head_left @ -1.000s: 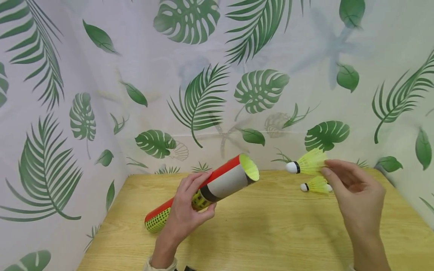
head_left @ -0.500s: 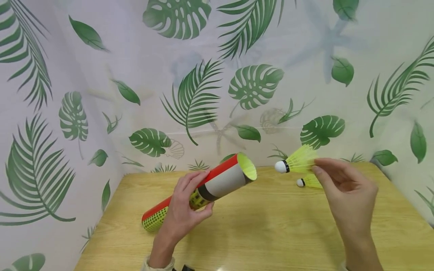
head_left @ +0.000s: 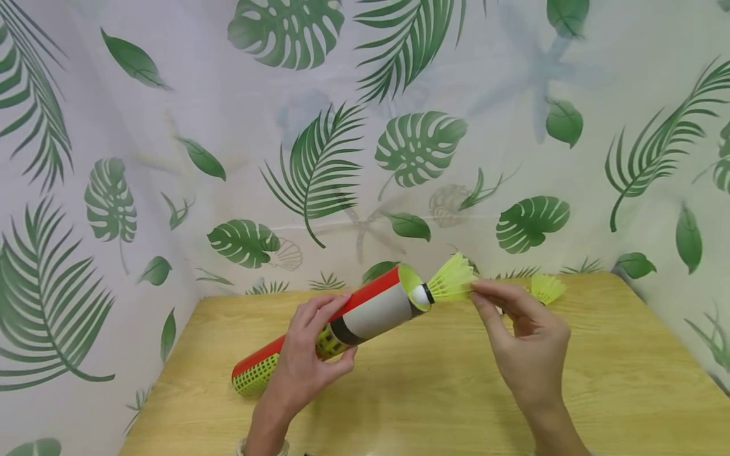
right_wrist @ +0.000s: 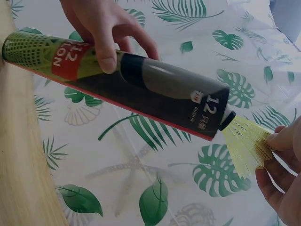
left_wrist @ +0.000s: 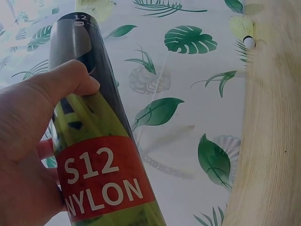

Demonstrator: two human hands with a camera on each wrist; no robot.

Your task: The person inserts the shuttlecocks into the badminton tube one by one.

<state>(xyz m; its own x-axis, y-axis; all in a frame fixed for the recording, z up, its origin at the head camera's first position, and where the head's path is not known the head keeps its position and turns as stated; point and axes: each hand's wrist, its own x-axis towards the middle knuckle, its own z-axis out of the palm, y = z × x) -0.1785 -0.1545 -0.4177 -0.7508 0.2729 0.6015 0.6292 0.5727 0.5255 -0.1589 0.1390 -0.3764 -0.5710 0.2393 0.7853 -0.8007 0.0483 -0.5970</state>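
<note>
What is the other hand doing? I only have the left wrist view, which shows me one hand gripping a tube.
Observer: The right hand pinches a yellow shuttlecock by its wide end.
Visitor: And where is the round tip of that shuttlecock?
Observer: Its white cork is at the open mouth of the tube, facing in; I can't tell whether it touches the rim.
Visitor: What does the side of the tube turned away from me look like?
Observer: The head view shows a red stripe running lengthwise along it.
</note>
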